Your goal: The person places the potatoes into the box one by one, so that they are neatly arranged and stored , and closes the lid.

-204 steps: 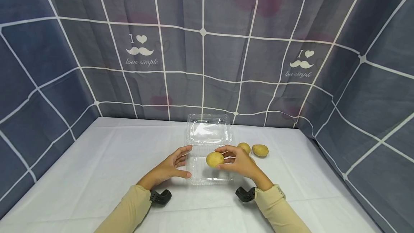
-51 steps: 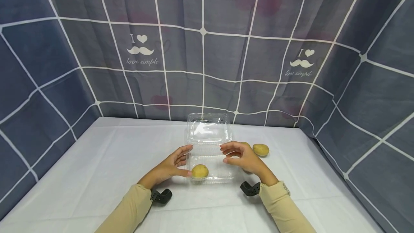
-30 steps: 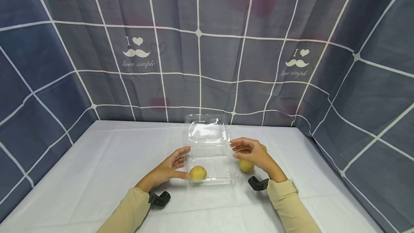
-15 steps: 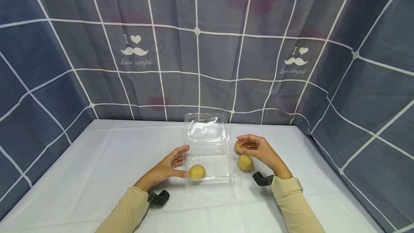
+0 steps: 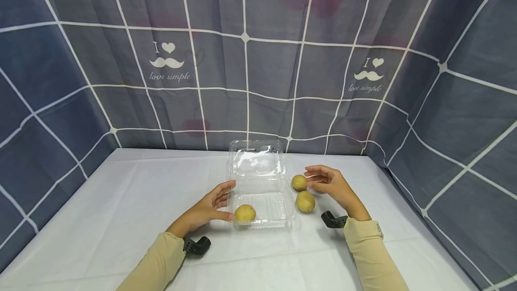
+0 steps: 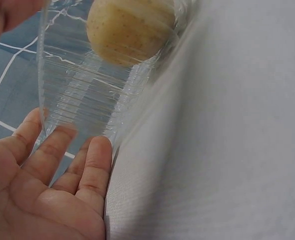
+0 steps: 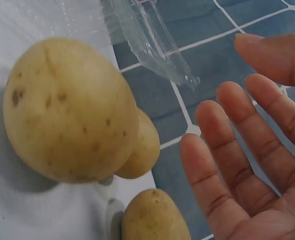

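Just right of the clear container [image 5: 272,205], two potatoes sit close together on the surface [image 5: 161,183]: the near potato [image 5: 305,201] and, behind it, the far potato [image 5: 299,182]. The step in hand looks like taking one up with the right hand [image 5: 333,186]. To do it well, bring the fingers [image 7: 221,140] round one side of a single potato, set the thumb opposite, and close on its widest part with light, even pressure, so that the rounded skin does not slip and its neighbour is not set rolling. The left hand [image 5: 208,205] does best to steady the container gently, since thin plastic would likely bend under a squeeze.

The right hand's fingers are spread and hold nothing; in the right wrist view a gap parts them from the near potato, and the third potato [image 7: 156,217] also lies apart from them. The left fingers are extended, tips at the container's left wall, thumb by its front corner. Just inside that corner rests another potato [image 5: 244,213].
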Action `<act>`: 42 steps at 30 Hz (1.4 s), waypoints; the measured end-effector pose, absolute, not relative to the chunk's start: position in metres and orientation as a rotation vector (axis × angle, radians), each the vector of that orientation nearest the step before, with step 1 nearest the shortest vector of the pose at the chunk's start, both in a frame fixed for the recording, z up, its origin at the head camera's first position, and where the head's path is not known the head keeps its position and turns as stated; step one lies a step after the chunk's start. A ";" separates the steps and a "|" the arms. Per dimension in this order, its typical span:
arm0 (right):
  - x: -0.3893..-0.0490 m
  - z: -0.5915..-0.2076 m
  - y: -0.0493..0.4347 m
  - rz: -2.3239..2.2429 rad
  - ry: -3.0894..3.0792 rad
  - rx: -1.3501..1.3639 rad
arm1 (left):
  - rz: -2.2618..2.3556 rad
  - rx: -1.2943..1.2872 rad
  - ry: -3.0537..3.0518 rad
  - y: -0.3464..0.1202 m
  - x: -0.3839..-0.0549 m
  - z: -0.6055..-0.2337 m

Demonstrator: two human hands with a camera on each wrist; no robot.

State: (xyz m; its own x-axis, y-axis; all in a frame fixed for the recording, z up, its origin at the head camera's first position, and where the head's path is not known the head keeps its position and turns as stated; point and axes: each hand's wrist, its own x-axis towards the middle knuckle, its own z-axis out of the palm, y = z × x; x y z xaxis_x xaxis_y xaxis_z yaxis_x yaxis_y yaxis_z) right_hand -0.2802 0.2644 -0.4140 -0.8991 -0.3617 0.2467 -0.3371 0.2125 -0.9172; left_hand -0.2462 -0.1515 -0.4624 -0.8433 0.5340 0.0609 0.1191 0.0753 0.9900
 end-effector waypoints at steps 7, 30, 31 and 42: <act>-0.281 -0.417 0.272 -1.891 2.427 -0.607 | 1.833 0.639 2.037 -0.152 -0.246 -0.462; -0.285 -0.435 0.286 -2.015 2.686 -0.302 | 1.848 0.664 2.024 -0.151 -0.244 -0.462; -0.285 -0.436 0.286 -2.008 2.688 -0.284 | 1.848 0.663 2.024 -0.151 -0.244 -0.462; -0.289 -0.446 0.292 -1.907 2.693 -0.147 | 1.850 0.671 2.022 -0.151 -0.245 -0.464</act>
